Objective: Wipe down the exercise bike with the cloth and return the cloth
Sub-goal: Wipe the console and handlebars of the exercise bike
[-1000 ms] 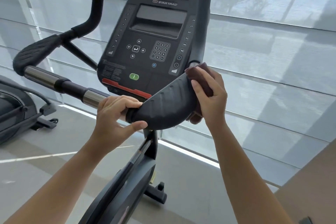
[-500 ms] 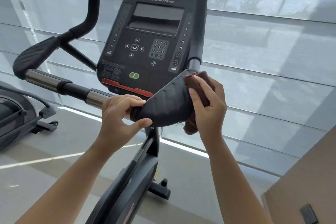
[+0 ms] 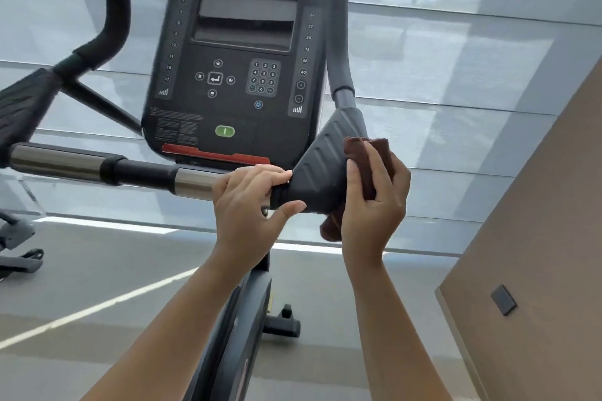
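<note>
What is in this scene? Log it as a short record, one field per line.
setting: gym floor by shaded windows
machine: exercise bike, console dark
cloth: brown cloth pressed on right elbow pad
right hand: gripping the cloth against the pad
left hand: closed round the handlebar beside the pad
cloth returned: not yet

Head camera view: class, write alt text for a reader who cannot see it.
A person's right hand presses a folded dark brown cloth against the ribbed black handlebar pad of a black exercise bike, while the left hand grips the bar beside it. The black console stands behind, before shaded windows.
</note>
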`<state>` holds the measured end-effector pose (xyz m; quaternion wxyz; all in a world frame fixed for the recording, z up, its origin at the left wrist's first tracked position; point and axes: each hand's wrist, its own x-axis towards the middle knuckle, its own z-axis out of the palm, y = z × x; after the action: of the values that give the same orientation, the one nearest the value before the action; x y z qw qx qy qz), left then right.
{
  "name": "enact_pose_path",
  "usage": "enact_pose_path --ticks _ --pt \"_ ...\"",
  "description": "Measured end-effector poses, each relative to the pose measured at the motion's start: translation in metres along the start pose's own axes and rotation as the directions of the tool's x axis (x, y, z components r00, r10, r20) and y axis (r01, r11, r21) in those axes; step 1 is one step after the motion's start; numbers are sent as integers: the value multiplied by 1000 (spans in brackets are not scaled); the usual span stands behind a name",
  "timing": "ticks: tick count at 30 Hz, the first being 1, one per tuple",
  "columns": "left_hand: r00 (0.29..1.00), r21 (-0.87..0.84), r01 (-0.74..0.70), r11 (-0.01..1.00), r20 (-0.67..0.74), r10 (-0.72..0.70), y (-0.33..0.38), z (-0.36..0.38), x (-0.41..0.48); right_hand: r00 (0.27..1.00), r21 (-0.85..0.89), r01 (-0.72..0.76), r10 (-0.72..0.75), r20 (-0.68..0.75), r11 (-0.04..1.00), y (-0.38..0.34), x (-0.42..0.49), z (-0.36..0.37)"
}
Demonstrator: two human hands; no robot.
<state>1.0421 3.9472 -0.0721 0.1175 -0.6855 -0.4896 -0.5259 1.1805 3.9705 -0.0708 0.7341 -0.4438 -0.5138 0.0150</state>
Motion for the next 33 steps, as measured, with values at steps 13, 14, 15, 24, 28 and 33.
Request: enact_pose_path --ticks 13,14,15,24,28,33 --pt "994 -53 -101 993 36 103 -11 -2 0 941 -73 -88 59 -334 993 -27 -52 38" --pt "994 -60 -104 993 34 107 -12 -2 0 937 -70 -94 64 -344 993 -29 -55 40" --pt "993 -64 -108 992 32 111 -13 -1 0 934 -69 -98 68 -350 993 -31 -58 42" --pt "985 -66 -152 986 71 157 -19 -7 1 974 -51 -51 38 -225 997 -45 -65 19" --pt "985 -67 -148 987 74 153 -19 -8 1 995 -125 81 -87 -43 989 -50 -17 -9" --pt "988 -59 -144 988 49 146 -19 -5 0 818 -341 400 -164 552 851 -46 43 6"
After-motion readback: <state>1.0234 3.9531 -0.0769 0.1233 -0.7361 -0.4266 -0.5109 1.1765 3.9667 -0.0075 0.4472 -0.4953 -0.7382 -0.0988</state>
